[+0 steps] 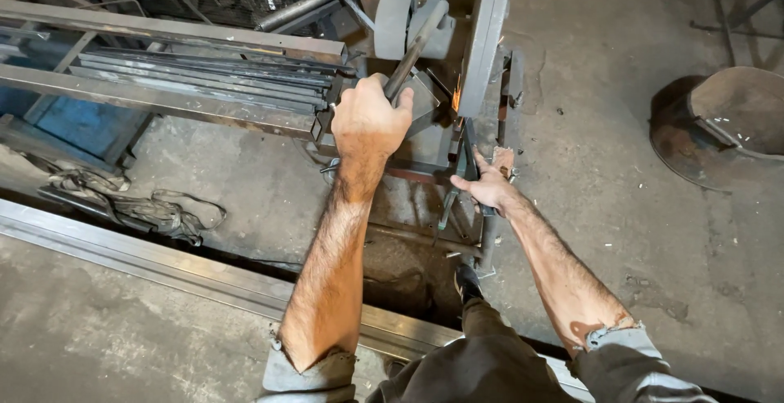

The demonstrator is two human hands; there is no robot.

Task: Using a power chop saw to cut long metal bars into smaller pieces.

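My left hand [367, 117] is shut around the dark lever handle [415, 48] of a metal chop saw [482, 35], which stands low on the floor in front of me. A few orange sparks [456, 97] show at the blade's lower edge. My right hand [483, 184] rests on the saw's clamp and frame [457, 176] just below the blade, thumb spread, beside a short piece of metal. Long steel bars and tubes [196, 76] lie on a rack at the left and run into the saw.
A long square steel tube [131, 248] lies across the concrete floor in front of me. Tangled cloth or straps [139, 207] lie left of it. A rusty round metal pan [727, 125] sits at the right. My foot [467, 282] stands beneath the saw frame.
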